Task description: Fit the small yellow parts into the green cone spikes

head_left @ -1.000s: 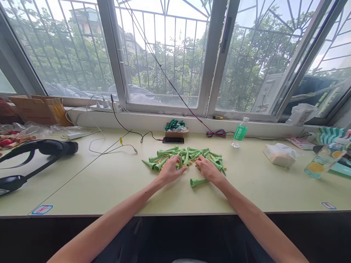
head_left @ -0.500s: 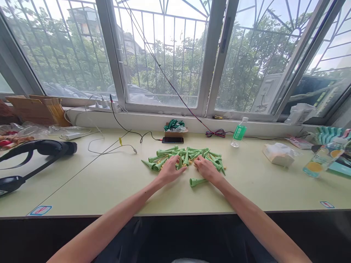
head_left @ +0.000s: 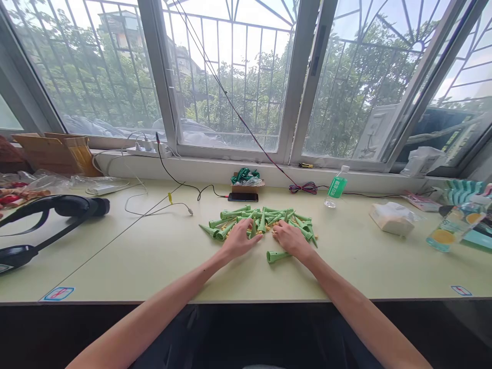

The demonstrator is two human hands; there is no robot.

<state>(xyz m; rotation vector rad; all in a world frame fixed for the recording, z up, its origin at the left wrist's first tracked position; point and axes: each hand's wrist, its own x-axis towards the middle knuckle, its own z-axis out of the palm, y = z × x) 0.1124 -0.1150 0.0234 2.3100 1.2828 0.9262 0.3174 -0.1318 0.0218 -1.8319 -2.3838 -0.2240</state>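
Note:
Hollow light-green plastic cones (head_left: 220, 234) lie in a loose pile mid-table, mixed with small yellow pieces (head_left: 317, 237). My left hand (head_left: 239, 239) is at the pile's near side, closed around a green cone (head_left: 252, 229) whose tip points up between thumb and fingers. To its right, my right hand (head_left: 289, 238) reaches down to the pile with fingers bent and pressed together at the tips; what they pinch is too small to make out. One separate cone (head_left: 274, 256) lies on its side beneath my right wrist, its wide end facing left.
A phone (head_left: 243, 197) lies behind the pile, before a small box (head_left: 246, 188) of green wrapping. A water bottle (head_left: 336, 187) and a tissue pack (head_left: 392, 218) stand right. Black headphones (head_left: 57, 205) and a white cable (head_left: 154, 207) are left. The table's front edge (head_left: 246, 302) is near me.
The view has shifted very slightly. Both hands keep nearly the same places and poses at the pile.

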